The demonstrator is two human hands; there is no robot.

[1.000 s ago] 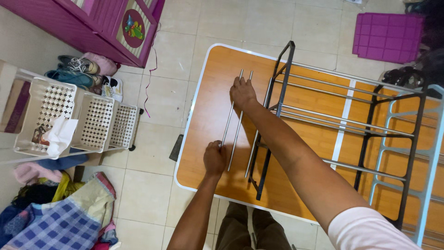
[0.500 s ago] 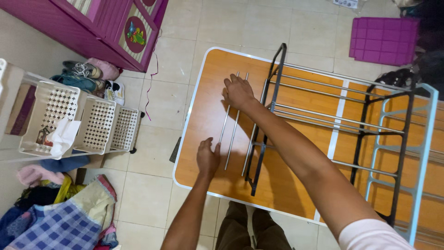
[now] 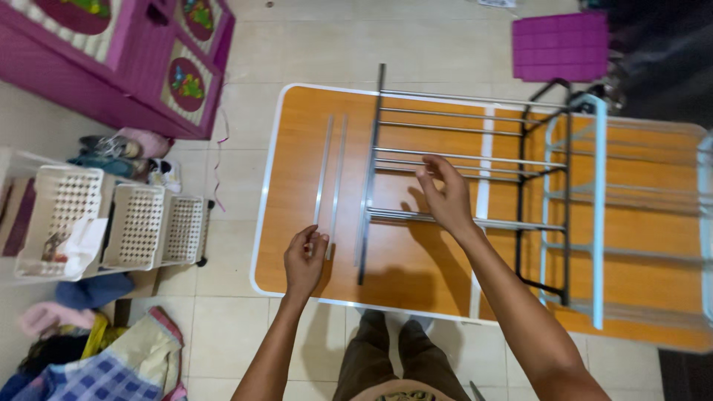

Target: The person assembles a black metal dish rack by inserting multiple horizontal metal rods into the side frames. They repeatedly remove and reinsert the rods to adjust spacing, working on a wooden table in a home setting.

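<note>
Two loose silver metal rods (image 3: 330, 174) lie side by side on the orange table (image 3: 290, 141), near its left side. My left hand (image 3: 303, 260) rests at their near ends, fingers apart, holding nothing. My right hand (image 3: 445, 197) hovers open over the rods of a black-framed metal rack (image 3: 460, 160) lying flat on the table. A third loose rod (image 3: 362, 241) lies beside the rack's black end bar (image 3: 369, 178).
A pale blue rack frame (image 3: 598, 215) lies on the table's right part. On the floor are white perforated baskets (image 3: 134, 226), a magenta cabinet (image 3: 126, 52), shoes (image 3: 126, 152), a purple lid (image 3: 561, 46) and a heap of cloth (image 3: 104, 356).
My right hand left the far ends of the loose rods and moved right over the black rack. My left hand let go of the rod end and opened. The camera view shifted.
</note>
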